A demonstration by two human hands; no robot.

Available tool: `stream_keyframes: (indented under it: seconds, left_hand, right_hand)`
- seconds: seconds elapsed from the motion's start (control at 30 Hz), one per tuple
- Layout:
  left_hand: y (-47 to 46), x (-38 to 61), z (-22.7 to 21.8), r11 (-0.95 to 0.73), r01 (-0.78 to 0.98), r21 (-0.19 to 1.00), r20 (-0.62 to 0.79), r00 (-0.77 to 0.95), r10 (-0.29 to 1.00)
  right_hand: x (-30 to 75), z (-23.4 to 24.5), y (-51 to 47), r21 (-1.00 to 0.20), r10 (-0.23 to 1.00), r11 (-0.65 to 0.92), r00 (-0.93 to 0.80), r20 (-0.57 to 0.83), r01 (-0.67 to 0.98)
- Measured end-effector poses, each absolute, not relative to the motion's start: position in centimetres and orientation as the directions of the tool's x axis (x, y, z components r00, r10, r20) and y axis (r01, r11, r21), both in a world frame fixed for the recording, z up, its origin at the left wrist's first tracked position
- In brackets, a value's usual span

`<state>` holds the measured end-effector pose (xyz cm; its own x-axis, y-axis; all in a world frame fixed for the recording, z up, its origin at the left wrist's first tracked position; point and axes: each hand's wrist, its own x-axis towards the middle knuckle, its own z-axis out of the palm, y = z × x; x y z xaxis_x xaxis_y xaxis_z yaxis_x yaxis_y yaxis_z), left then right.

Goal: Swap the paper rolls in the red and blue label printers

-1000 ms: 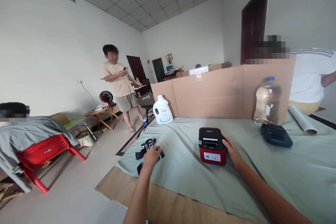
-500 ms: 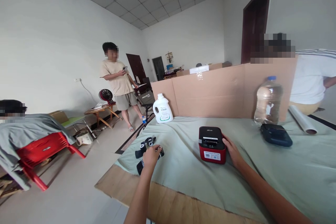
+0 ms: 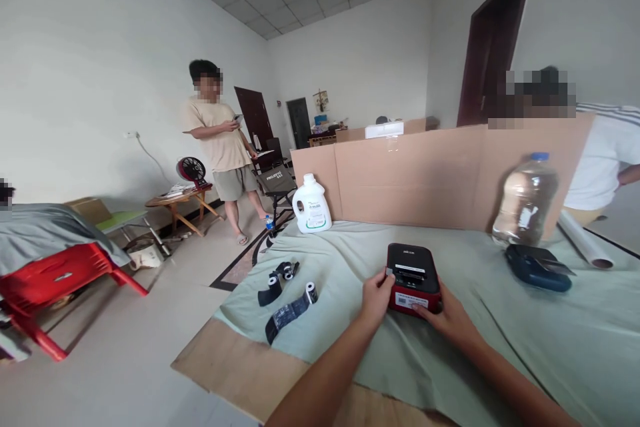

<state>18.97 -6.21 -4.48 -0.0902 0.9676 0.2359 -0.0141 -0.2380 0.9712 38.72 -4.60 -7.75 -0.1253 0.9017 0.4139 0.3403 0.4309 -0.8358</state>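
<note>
A small red and black label printer (image 3: 413,275) sits on the pale green cloth (image 3: 500,333) over the table. My left hand (image 3: 376,295) grips its left side with curled fingers. My right hand (image 3: 449,319) holds its front right corner from below. To the left on the cloth lie black label rolls (image 3: 290,307), one partly unrolled, and more rolls (image 3: 278,276) behind it, with neither hand on them.
A white detergent jug (image 3: 311,205) stands at the back left before a cardboard screen (image 3: 425,177). A clear water bottle (image 3: 524,201), a dark blue device (image 3: 537,268) and a film roll (image 3: 585,240) lie right. One person stands left; another is behind the screen. A red chair (image 3: 55,280) stands on the floor.
My left hand has let go of the black roll and moved right onto the printer's left side. The right hand has slid toward the printer's front. The camera has moved closer.
</note>
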Motion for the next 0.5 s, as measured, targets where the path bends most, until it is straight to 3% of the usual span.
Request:
stream_keyframes:
  seconds: [0.17,0.27,0.5]
  left_hand:
    - [-2.9,10.1,-1.2,-0.239,-0.032,0.970,0.225,-0.242,0.944]
    - [-0.4,2.5,1.4,-0.092,0.009,0.996,0.090,-0.352,0.932]
    - [4.7,-7.2,1.9,0.120,0.018,0.993,-0.099,-0.453,0.886]
  right_hand:
    - [29.0,-3.3,-1.1,-0.792,0.850,0.527,-0.188,0.492,0.309]
    - [21.6,-1.2,2.3,-0.775,0.816,0.576,-0.251,0.521,0.260]
    - [10.8,-2.4,9.0,-0.835,0.763,0.549,-0.418,0.494,0.016]
